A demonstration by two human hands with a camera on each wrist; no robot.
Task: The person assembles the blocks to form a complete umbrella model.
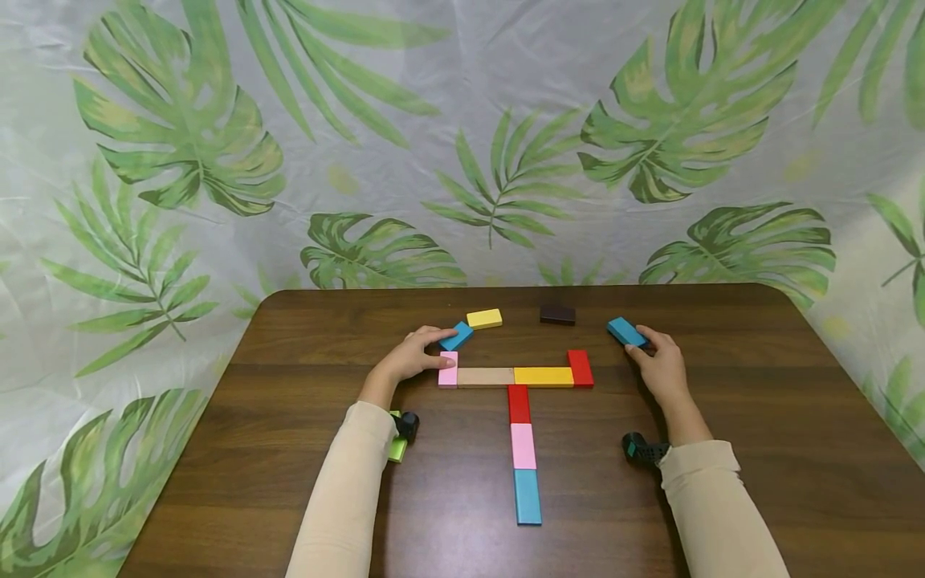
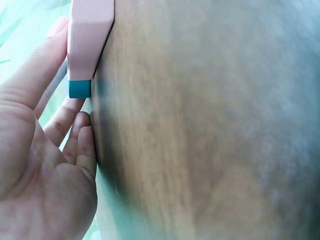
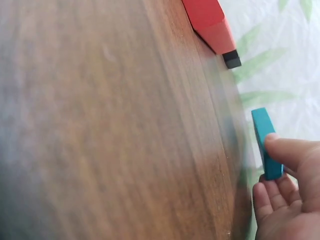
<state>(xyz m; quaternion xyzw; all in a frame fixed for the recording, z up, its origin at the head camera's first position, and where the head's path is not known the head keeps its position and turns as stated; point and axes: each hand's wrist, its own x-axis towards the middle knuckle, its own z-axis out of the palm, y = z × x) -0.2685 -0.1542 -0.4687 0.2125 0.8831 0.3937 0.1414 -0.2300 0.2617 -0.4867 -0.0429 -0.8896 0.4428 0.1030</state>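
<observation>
My left hand point(image 1: 410, 355) is over the left end of a row of flat blocks. Its thumb lies at a pink block point(image 1: 448, 377) and its fingertips reach a slanted blue block point(image 1: 458, 335) just behind. In the left wrist view the thumb is against the side of the pink block point(image 2: 90, 45), with a teal end of the blue one point(image 2: 80, 89) beyond it. At the far right, my right hand point(image 1: 661, 363) pinches another blue block point(image 1: 625, 330) between thumb and fingers; the right wrist view shows this block point(image 3: 262, 125) tilted, the thumb on its face.
The row continues with a tan block point(image 1: 485, 377), a yellow-orange one point(image 1: 543, 377) and a red one point(image 1: 580, 368). Red point(image 1: 519, 404), pink point(image 1: 523, 446) and blue point(image 1: 527, 496) blocks run toward me. Behind lie yellow point(image 1: 484, 319) and black point(image 1: 557, 315) blocks; a green block point(image 1: 397, 451) is partly under my left wrist.
</observation>
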